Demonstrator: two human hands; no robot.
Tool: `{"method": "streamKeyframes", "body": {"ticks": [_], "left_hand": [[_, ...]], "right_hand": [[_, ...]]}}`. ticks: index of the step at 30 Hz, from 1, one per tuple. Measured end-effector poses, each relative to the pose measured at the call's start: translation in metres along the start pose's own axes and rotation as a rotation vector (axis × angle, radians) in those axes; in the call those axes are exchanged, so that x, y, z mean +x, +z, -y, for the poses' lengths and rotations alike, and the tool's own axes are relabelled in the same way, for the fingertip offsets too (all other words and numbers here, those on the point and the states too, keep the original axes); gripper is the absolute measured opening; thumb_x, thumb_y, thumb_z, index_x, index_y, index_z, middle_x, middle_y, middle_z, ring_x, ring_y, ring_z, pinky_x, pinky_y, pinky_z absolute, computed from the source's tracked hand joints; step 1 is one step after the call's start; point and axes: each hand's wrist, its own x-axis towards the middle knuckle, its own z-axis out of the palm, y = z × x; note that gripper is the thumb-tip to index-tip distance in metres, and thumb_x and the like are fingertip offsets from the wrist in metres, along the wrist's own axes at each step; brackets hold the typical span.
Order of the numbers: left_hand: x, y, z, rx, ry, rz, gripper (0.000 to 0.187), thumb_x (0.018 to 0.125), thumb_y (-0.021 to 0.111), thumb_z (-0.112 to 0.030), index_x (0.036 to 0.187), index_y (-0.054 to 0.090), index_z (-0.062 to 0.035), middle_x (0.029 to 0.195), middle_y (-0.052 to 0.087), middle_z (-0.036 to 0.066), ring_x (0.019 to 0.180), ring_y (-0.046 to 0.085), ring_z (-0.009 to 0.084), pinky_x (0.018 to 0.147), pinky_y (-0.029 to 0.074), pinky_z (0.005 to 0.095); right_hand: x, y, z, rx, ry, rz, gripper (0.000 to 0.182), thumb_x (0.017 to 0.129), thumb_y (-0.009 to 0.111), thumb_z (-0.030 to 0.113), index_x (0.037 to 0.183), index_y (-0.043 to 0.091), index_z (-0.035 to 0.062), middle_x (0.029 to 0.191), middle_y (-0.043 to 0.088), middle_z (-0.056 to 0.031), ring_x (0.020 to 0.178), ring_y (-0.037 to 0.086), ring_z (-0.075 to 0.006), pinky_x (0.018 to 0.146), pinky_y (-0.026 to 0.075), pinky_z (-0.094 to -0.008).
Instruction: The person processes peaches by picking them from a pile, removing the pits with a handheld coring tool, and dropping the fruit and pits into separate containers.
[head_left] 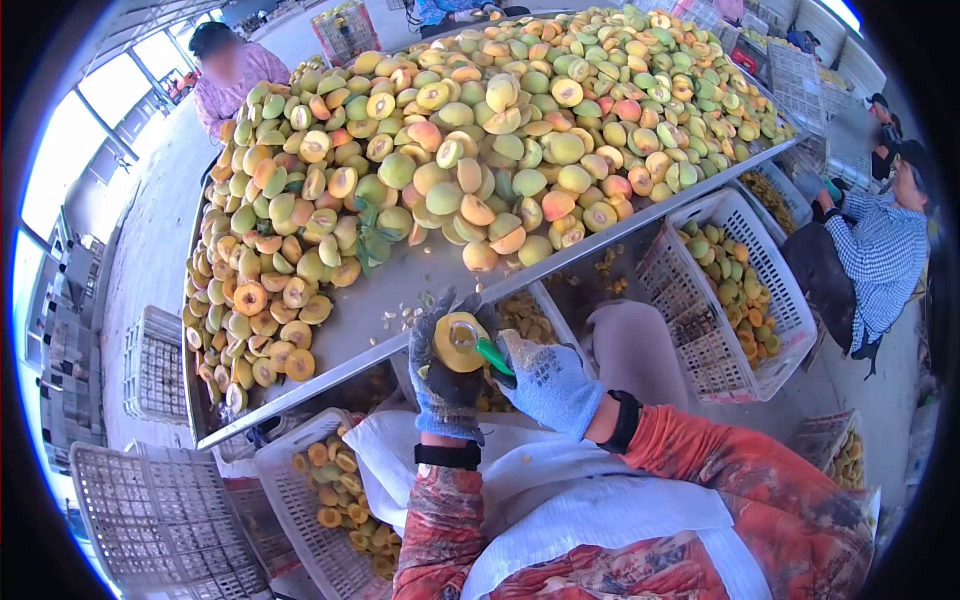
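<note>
My left hand (447, 365), in a dark-palmed work glove, is closed around a yellow peach half (459, 341) with its cut face up. In my right hand (548, 385), which wears a blue knit glove, is a green-handled pitting tool (492, 354). The tool's metal end is at the middle of the cut face, around the stone area; its exact depth cannot be made out. Both hands are just over the near edge of a metal table (400, 300). A large heap of peaches (480, 150), many of them halved, covers much of it.
Crates of peach halves stand at my left (300, 440) and right (790, 320). An upended plastic crate (150, 510) is at the lower left. One person (235, 75) is across the table; another in a checked shirt (885, 250) sits at the right. Loose stones (400, 318) lie on the table.
</note>
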Motion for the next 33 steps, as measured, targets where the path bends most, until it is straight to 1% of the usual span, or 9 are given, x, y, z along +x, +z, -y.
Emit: {"method": "streamKeyframes", "body": {"ticks": [4, 9, 12, 17, 19, 22, 26, 31, 33], "left_hand": [[0.001, -0.011, 0.008, -0.445, -0.187, 0.017, 0.036, 0.088, 0.043, -0.026, 0.113, 0.047, 0.0003, 0.101, 0.056, 0.014, 0.088, 0.058, 0.0258, 0.075, 0.051, 0.0399], [-0.002, 0.001, -0.004, -0.175, -0.026, -0.104, 0.035, 0.088, 0.045, -0.025, 0.111, 0.049, 0.0001, 0.101, 0.057, 0.014, 0.087, 0.059, 0.0259, 0.072, 0.052, 0.0394], [0.002, -0.027, -0.005, -0.031, 0.102, -0.165, 0.031, 0.086, 0.049, -0.021, 0.106, 0.053, 0.0033, 0.099, 0.058, 0.013, 0.086, 0.059, 0.0233, 0.07, 0.052, 0.0332], [-0.053, -0.132, -0.094, 0.782, -0.115, -0.362, 0.033, 0.076, 0.06, -0.011, 0.105, 0.055, 0.0046, 0.096, 0.061, 0.013, 0.085, 0.06, 0.0216, 0.072, 0.049, 0.0287], [-0.071, -0.212, -0.118, 1.75, -0.219, -0.107, 0.038, 0.069, 0.064, -0.003, 0.105, 0.055, 0.0033, 0.098, 0.061, 0.014, 0.088, 0.059, 0.0242, 0.081, 0.046, 0.0344], [-0.033, -0.157, -0.128, 0.964, -0.048, -0.492, 0.043, 0.071, 0.058, 0.003, 0.112, 0.05, 0.0032, 0.11, 0.055, 0.013, 0.093, 0.057, 0.0229, 0.083, 0.045, 0.0322], [0.092, -0.103, -0.086, 0.962, 0.138, -0.205, 0.048, 0.07, 0.054, 0.009, 0.117, 0.046, 0.0025, 0.117, 0.052, 0.012, 0.107, 0.05, 0.0181, 0.091, 0.039, 0.0272], [0.216, -0.012, 0.02, 1.838, 0.364, 0.197, 0.069, 0.063, 0.061, -0.003, 0.128, 0.038, -0.0115, 0.128, 0.039, 0.014, 0.118, 0.039, 0.0296, 0.095, 0.036, 0.038], [0.24, -0.006, 0.053, 2.006, 0.309, 0.115, 0.068, 0.061, 0.063, -0.009, 0.126, 0.042, -0.0139, 0.127, 0.041, 0.016, 0.115, 0.04, 0.0337, 0.096, 0.034, 0.0406]], "right_hand": [[-0.004, 0.005, 0.01, -0.025, -0.031, -0.013, 0.045, 0.07, 0.064, 0.024, 0.103, 0.049, -0.0009, 0.076, 0.059, -0.0178, 0.063, 0.059, -0.0317, 0.054, 0.046, -0.0387], [0.001, 0.01, 0.012, 0.229, -0.024, 0.069, 0.035, 0.075, 0.06, 0.016, 0.105, 0.047, 0.0017, 0.075, 0.059, -0.0143, 0.065, 0.061, -0.0248, 0.055, 0.047, -0.0328], [0.007, -0.018, 0.023, 1.597, 0.358, 0.567, 0.031, 0.076, 0.063, 0.007, 0.102, 0.047, 0.0031, 0.083, 0.054, -0.002, 0.066, 0.053, -0.0082, 0.053, 0.043, -0.0203], [0.009, -0.016, -0.018, 1.475, 0.406, 0.593, 0.027, 0.077, 0.063, 0.009, 0.099, 0.049, 0.0033, 0.084, 0.055, -0.0045, 0.067, 0.053, -0.0077, 0.055, 0.042, -0.0193], [0.0, 0.002, -0.035, 1.241, 0.467, 0.61, 0.029, 0.076, 0.065, 0.012, 0.1, 0.051, 0.0029, 0.086, 0.056, -0.0057, 0.073, 0.054, -0.0112, 0.063, 0.044, -0.0222], [0.001, 0.013, -0.041, 1.05, 0.385, 0.511, 0.033, 0.076, 0.065, 0.016, 0.103, 0.052, 0.0039, 0.09, 0.056, -0.0046, 0.08, 0.054, -0.0142, 0.071, 0.043, -0.0253], [0.002, 0.026, -0.053, 0.911, 0.389, 0.378, 0.036, 0.081, 0.058, 0.025, 0.113, 0.049, 0.0103, 0.093, 0.055, -0.0001, 0.078, 0.052, -0.0125, 0.069, 0.042, -0.026], [-0.001, 0.021, -0.09, 1.4, 0.677, 0.496, 0.041, 0.082, 0.055, 0.024, 0.12, 0.045, 0.013, 0.087, 0.055, -0.003, 0.052, 0.047, -0.0094, 0.045, 0.037, -0.0224], [0.001, 0.019, -0.103, 1.382, 0.676, 0.651, 0.049, 0.076, 0.056, 0.011, 0.123, 0.041, 0.0114, 0.081, 0.055, -0.004, 0.049, 0.046, -0.0106, 0.043, 0.038, -0.0236]]}}
